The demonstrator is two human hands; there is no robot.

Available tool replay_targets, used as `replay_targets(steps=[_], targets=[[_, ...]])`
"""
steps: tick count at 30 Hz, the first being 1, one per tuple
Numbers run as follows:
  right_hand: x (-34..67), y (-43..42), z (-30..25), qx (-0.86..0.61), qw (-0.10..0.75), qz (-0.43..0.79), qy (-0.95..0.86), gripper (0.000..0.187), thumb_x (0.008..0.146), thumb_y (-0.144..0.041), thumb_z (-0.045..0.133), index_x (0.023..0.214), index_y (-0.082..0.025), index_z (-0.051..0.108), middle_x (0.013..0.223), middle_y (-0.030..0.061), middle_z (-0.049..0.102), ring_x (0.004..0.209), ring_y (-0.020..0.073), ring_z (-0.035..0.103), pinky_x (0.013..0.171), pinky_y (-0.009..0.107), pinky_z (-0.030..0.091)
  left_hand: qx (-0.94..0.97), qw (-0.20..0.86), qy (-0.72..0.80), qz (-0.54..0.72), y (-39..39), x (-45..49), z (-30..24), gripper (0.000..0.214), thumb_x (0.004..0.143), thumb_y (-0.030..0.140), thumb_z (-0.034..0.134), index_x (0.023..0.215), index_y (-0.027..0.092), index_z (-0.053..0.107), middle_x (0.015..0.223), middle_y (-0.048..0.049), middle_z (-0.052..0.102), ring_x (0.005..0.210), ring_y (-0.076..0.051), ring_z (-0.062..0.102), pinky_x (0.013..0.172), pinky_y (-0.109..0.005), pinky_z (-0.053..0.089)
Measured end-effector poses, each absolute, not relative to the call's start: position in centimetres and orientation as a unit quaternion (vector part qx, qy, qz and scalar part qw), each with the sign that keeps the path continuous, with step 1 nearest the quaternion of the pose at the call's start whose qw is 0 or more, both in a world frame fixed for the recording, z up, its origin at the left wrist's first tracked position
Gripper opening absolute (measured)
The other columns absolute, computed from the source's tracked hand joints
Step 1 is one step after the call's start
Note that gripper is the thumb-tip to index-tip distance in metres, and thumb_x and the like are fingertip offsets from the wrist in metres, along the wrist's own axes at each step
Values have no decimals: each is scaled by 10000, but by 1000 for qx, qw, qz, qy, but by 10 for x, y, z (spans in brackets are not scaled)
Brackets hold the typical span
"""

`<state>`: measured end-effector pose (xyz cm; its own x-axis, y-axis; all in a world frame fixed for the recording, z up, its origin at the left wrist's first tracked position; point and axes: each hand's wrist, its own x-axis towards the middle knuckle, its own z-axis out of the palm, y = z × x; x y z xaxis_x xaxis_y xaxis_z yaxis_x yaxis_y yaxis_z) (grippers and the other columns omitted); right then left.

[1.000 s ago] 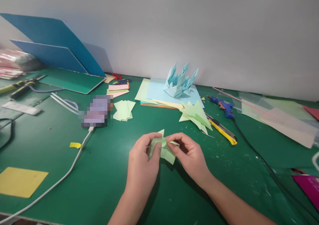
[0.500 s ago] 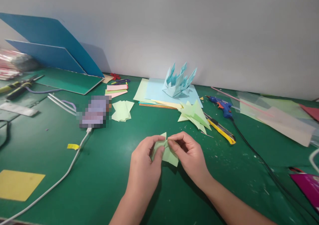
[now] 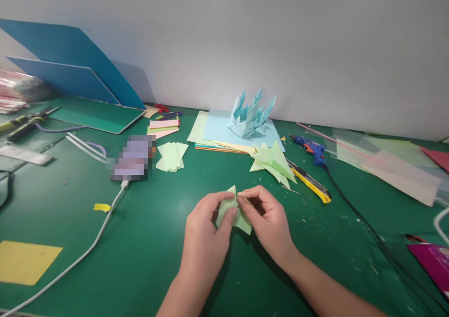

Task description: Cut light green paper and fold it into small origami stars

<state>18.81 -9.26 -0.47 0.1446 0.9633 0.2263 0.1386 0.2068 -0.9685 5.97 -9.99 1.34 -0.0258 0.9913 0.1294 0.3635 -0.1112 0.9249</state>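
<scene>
A small folded piece of light green paper (image 3: pixel 234 214) is pinched between both of my hands just above the green mat (image 3: pixel 147 242). My left hand (image 3: pixel 205 240) grips its left side with thumb and fingers closed. My right hand (image 3: pixel 266 221) pinches its top right edge. Beyond my hands lies a pile of folded green paper points (image 3: pixel 272 162). A stack of flat green folded pieces (image 3: pixel 171 156) lies to the left of it. A spiky light blue paper model (image 3: pixel 250 113) stands on sheets of coloured paper (image 3: pixel 213 132).
A yellow utility knife (image 3: pixel 310 182) and a blue glue gun (image 3: pixel 312 149) with a black cord lie right of the green pile. A blurred phone (image 3: pixel 131 158) with a white cable (image 3: pixel 87 249) sits left. Blue boards (image 3: pixel 70 60) lean on the wall. A yellow sheet (image 3: pixel 26 262) lies at the near left.
My hands have shifted slightly while turning and pressing the green paper; its upper tip now points up between my fingers. Nothing else on the mat has moved.
</scene>
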Motion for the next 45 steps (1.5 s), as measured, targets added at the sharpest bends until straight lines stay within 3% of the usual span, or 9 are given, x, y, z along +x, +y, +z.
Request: replay_targets(steps=[13, 22, 32, 36, 40, 45], targets=[[185, -94, -5, -464, 552, 369, -586, 49, 795, -251, 591, 815, -214, 566, 746, 4, 607, 683, 140, 604, 603, 248, 513, 596, 338, 573, 450, -102, 61, 13, 112, 756, 181, 544, 839, 215, 611, 733, 1, 643, 642, -146, 596, 588, -237, 477], [182, -95, -8, -467, 547, 410, -561, 340, 726, -174, 592, 989, -250, 392, 750, -29, 594, 687, 137, 614, 618, 257, 492, 593, 345, 575, 446, -103, 63, 13, 182, 746, 154, 536, 914, 223, 540, 814, -1, 642, 706, -147, 626, 611, -234, 477], [183, -94, -10, -489, 542, 407, -550, 289, 779, -219, 551, 1009, -250, 380, 762, -17, 629, 653, 137, 610, 538, 246, 444, 579, 362, 593, 428, -100, 61, 14, 258, 738, 174, 561, 991, 214, 529, 802, -16, 654, 690, -171, 639, 592, -261, 481], [185, -93, -11, -468, 556, 413, -549, 297, 825, -259, 549, 1059, -260, 367, 875, 21, 648, 768, 160, 626, 630, 288, 482, 567, 381, 598, 420, -99, 57, 14, 179, 771, 261, 567, 934, 195, 595, 789, -29, 678, 682, -181, 629, 611, -278, 476], [189, -96, -11, -410, 592, 324, -613, 286, 864, -320, 538, 1114, -284, 405, 1112, 69, 549, 992, 197, 552, 789, 362, 478, 527, 412, 596, 445, -96, 54, 17, 181, 766, 313, 572, 838, 177, 665, 721, -26, 677, 667, -180, 607, 585, -265, 454], [196, -100, -9, -411, 518, 116, -741, 224, 812, -309, 641, 1021, -301, 561, 919, 26, 447, 852, 192, 499, 748, 357, 452, 466, 476, 570, 480, -93, 53, 19, 172, 724, 336, 621, 707, 165, 629, 631, 12, 629, 593, -134, 551, 538, -222, 422]])
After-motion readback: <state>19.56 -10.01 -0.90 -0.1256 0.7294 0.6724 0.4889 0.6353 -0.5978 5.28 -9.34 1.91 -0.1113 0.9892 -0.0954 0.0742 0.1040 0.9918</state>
